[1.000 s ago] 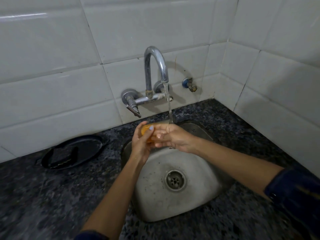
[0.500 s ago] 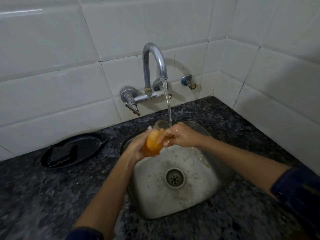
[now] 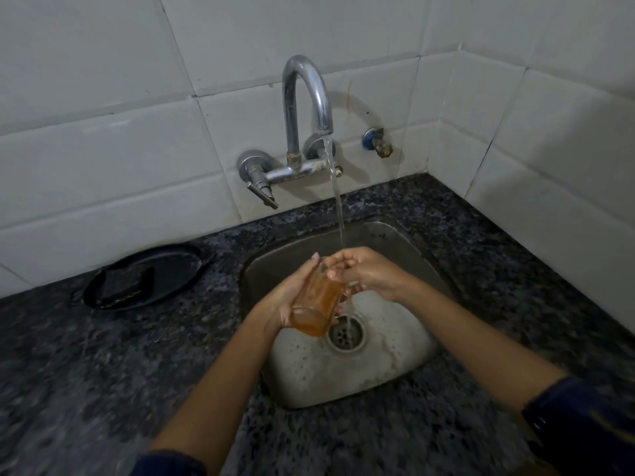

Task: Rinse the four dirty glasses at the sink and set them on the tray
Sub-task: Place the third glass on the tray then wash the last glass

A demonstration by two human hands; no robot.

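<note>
A clear glass [image 3: 318,302] smeared orange inside is tilted over the steel sink [image 3: 395,369], its base toward me and its mouth toward the tap. My left hand [image 3: 287,297] grips the glass from the left side. My right hand [image 3: 364,273] holds the rim end, with fingers curled at the mouth of the glass. Water runs from the chrome tap [image 3: 305,108] in a thin stream onto my right hand and falls on toward the drain [image 3: 345,333]. No other glasses are in view.
A black round tray [image 3: 178,269] holding a dark scrub pad [image 3: 127,285] lies on the speckled granite counter [image 3: 103,372] left of the sink. White tiled walls close off the back and right. A small valve [image 3: 378,142] sticks out right of the tap.
Both hands have lowered the glass deeper into the sink and tilted it so its base points toward me. The view has shifted slightly downward.
</note>
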